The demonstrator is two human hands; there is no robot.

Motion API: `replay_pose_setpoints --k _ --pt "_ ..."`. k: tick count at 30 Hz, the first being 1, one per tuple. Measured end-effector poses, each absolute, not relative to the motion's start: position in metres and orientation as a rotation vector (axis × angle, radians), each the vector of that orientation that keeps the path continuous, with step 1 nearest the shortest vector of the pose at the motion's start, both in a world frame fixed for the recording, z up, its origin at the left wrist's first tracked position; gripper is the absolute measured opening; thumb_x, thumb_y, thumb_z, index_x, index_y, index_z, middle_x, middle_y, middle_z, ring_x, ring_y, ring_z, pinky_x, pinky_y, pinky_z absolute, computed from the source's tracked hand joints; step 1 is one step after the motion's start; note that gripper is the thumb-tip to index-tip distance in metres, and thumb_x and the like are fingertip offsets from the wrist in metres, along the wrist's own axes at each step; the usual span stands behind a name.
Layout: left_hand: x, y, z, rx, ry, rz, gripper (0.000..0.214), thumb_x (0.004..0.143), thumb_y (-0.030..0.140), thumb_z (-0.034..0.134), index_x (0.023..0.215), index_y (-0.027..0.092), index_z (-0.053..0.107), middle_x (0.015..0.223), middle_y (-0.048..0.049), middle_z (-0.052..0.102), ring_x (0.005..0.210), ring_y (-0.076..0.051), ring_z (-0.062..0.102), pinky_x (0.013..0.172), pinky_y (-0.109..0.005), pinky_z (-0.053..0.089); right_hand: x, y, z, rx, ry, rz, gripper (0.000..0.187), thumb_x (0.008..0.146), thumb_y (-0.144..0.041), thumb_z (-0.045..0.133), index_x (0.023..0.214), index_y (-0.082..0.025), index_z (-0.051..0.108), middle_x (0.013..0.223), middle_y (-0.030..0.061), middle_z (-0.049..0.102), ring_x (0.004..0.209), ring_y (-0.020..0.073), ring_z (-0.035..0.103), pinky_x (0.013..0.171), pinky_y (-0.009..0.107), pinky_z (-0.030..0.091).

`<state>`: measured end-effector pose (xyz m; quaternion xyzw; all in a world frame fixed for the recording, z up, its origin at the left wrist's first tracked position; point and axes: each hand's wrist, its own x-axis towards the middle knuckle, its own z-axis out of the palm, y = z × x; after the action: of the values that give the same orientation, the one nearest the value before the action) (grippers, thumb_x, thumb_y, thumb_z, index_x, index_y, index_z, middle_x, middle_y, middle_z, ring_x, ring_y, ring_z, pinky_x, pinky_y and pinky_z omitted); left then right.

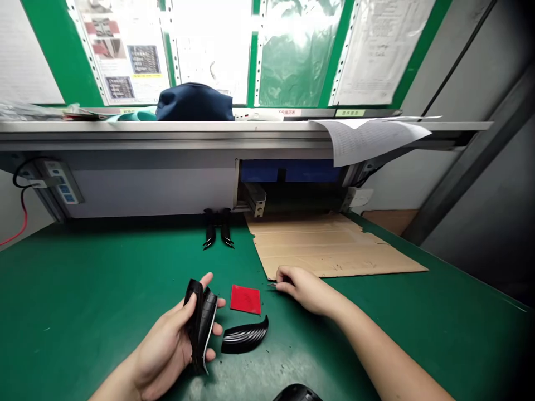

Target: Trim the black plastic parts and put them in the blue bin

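My left hand [175, 340] grips a black curved plastic part [201, 320] with a white edge, holding it upright just above the green table [83, 289]. Beside it on the mat lies a second black ribbed curved part [244, 337]. A small red square [246, 299] lies flat just beyond that part. My right hand [303, 288] rests on the table to the right of the red square, with its fingers pinched on a thin small thing [272, 285] that I cannot make out.
A sheet of cardboard [330, 248] lies on the table's far right. Two black pointed pieces [217, 229] lie near the back panel. A shelf [209, 131] above carries a dark blue bag [194, 103] and an overhanging paper [368, 139]. Another black object [296, 393] shows at the bottom edge.
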<state>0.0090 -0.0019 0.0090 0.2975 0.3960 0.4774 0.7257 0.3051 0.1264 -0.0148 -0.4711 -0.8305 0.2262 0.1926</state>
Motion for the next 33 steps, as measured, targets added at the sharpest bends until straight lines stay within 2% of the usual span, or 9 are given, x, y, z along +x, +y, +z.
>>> replay_pose_setpoints --k 4,7,10,16,19,21,25,29,33 --pt "0.01 -0.005 0.008 0.861 0.938 0.929 0.038 0.095 0.046 0.041 0.118 0.02 0.056 0.113 -0.0109 0.054 0.087 -0.02 0.053 0.069 -0.033 0.048 0.292 0.117 -0.008 -1.309 -2.211 0.613 0.015 0.102 -0.018 0.037 0.09 -0.019 0.044 0.077 0.0005 0.052 0.068 0.0212 0.051 0.059 0.025 0.038" --pt "0.011 -0.004 0.005 1.026 1.025 0.859 0.037 0.094 0.048 0.042 0.092 0.015 0.058 0.094 -0.0072 0.055 0.077 -0.017 0.053 0.066 -0.027 0.044 0.266 0.095 0.002 -1.183 -2.223 0.668 0.002 0.102 -0.022 0.041 0.102 -0.021 0.042 0.09 0.0013 0.052 0.08 0.0212 0.051 0.069 0.026 0.041" --pt "0.012 -0.005 0.008 1.171 1.095 0.788 0.04 0.092 0.051 0.043 0.08 0.015 0.055 0.08 -0.0029 0.053 0.066 -0.014 0.051 0.063 -0.025 0.039 0.241 0.066 0.014 -0.963 -2.33 0.741 0.004 0.1 -0.022 0.042 0.097 -0.022 0.046 0.091 -0.0003 0.052 0.078 0.0199 0.051 0.069 0.026 0.04" --pt "0.016 -0.012 0.017 1.209 1.119 0.634 0.048 0.086 0.059 0.044 0.089 0.014 0.06 0.08 -0.0029 0.054 0.058 -0.013 0.048 0.055 -0.024 0.035 0.226 0.044 0.015 -0.696 -2.54 0.314 0.032 0.104 -0.018 0.023 0.115 -0.021 0.052 0.09 0.004 0.047 0.075 0.0239 0.043 0.066 0.033 0.032" --pt "0.016 -0.015 0.014 1.164 1.129 0.63 0.046 0.086 0.059 0.046 0.091 0.015 0.06 0.08 -0.0023 0.055 0.059 -0.014 0.049 0.055 -0.023 0.036 0.225 0.044 0.012 -0.704 -2.606 0.197 0.053 0.113 -0.042 0.005 0.117 -0.02 0.053 0.088 0.0044 0.044 0.075 0.0251 0.043 0.065 0.033 0.03" --pt "0.015 -0.017 0.012 1.136 1.122 0.621 0.044 0.085 0.059 0.048 0.089 0.016 0.059 0.079 -0.0017 0.055 0.059 -0.013 0.049 0.055 -0.023 0.035 0.223 0.043 0.01 -0.737 -2.62 0.118 0.068 0.107 -0.063 0.003 0.111 -0.019 0.054 0.088 0.0045 0.042 0.075 0.0256 0.042 0.065 0.033 0.03" --pt "0.016 -0.017 0.017 1.164 1.132 0.536 0.043 0.087 0.057 0.045 0.091 0.017 0.06 0.077 -0.0002 0.051 0.063 -0.013 0.045 0.057 -0.021 0.034 0.217 0.041 0.008 -0.865 -2.692 -0.058 0.052 0.109 -0.061 0.033 0.092 -0.017 0.054 0.087 0.004 0.04 0.075 0.0253 0.04 0.063 0.033 0.028" --pt "0.02 -0.017 0.031 1.289 1.131 0.452 0.045 0.091 0.056 0.038 0.089 0.016 0.058 0.074 0.0007 0.044 0.065 -0.013 0.041 0.057 -0.021 0.034 0.214 0.042 0.004 -0.901 -2.814 -0.199 0.043 0.096 -0.046 0.075 0.079 -0.017 0.048 0.085 0.0023 0.04 0.075 0.0243 0.04 0.062 0.032 0.026" --pt "0.021 -0.019 0.037 1.388 1.195 0.45 0.046 0.09 0.057 0.038 0.089 0.017 0.061 0.078 -0.0006 0.049 0.069 -0.015 0.044 0.06 -0.021 0.038 0.214 0.043 0.001 -0.873 -2.86 -0.208 0.042 0.09 -0.034 0.082 0.078 -0.018 0.046 0.08 0.0005 0.04 0.074 0.0232 0.039 0.061 0.032 0.024"
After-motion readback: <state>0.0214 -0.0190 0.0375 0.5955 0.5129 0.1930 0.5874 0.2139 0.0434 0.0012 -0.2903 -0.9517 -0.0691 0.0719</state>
